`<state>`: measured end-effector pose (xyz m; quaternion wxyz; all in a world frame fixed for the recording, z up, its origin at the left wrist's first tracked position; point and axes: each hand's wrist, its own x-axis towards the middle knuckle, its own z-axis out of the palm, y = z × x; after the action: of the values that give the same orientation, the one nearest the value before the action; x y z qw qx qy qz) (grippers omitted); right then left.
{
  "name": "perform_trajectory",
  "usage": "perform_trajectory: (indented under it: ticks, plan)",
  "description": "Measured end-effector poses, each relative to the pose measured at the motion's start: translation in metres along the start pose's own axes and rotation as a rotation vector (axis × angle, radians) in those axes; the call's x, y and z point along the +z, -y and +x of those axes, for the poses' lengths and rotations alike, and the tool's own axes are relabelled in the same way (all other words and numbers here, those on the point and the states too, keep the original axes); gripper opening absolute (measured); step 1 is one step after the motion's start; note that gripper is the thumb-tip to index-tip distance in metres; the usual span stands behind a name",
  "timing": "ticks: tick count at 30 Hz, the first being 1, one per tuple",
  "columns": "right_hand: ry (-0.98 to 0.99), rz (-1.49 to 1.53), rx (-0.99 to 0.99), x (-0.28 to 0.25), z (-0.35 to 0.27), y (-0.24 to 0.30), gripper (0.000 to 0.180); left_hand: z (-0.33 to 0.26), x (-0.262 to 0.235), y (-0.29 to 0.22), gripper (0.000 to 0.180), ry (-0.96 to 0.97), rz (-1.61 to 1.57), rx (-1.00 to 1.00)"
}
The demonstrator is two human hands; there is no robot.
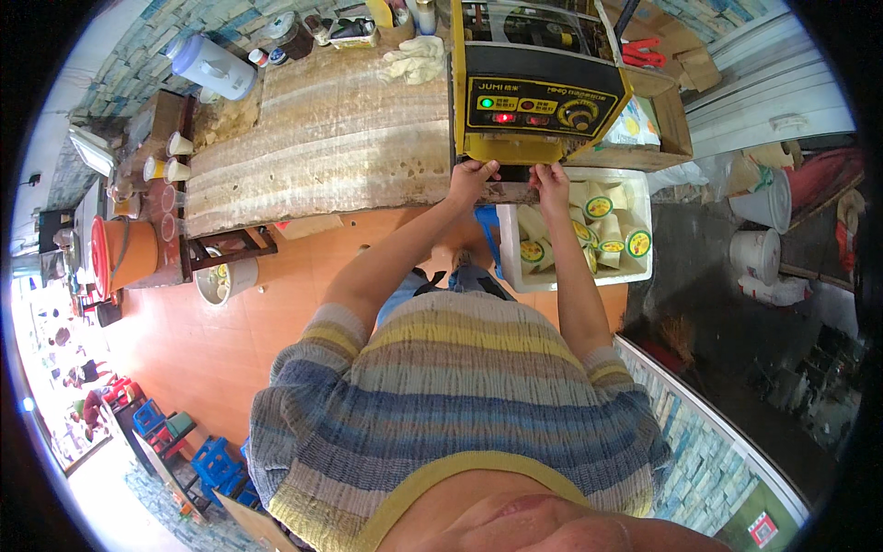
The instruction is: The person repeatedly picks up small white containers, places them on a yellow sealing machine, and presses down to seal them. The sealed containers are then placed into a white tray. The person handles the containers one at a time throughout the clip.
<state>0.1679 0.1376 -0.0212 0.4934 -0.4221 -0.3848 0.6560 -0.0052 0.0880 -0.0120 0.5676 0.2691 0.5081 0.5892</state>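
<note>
A yellow-and-black tabletop machine (524, 106), which looks like a cup sealer, stands at the table's right end. Its front panel has a round knob, a green light and red-lit switches. Both my hands are at its lower front edge. My left hand (472, 181) is closed, fingertips pinched at the left of a dark gap under the yellow front. At the right of that gap, my right hand (551, 184) is closed too, thumb and fingers together. What either hand grips is hidden. Just below my right hand, a white foam box (643, 225) holds several pale cups with round yellow-green printed tops (599, 206).
Left of the machine runs a worn wooden table (340, 138) with white gloves (414, 61) and a pale blue jug (213, 67). An orange bucket (124, 255) stands at the far left. A white bucket (228, 281) sits on the floor below the table. Cardboard (681, 115) lies right of the machine.
</note>
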Motion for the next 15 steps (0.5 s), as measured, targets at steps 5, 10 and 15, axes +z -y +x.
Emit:
perform_trajectory:
  ticks: [5,10,15]
  plan:
    - [0.008,0.082,0.001,0.002,0.011,-0.001,0.009,0.008,0.009,-0.004,0.014,-0.065,-0.103,0.016]
    - [0.020,-0.286,0.283,0.026,-0.021,0.019,0.019,0.011,0.006,0.019,0.027,-0.152,0.042,-0.004]
    - [0.274,-0.609,-0.679,0.128,-0.024,0.251,0.028,-0.028,0.011,-0.004,0.063,-0.047,0.002,-0.427]
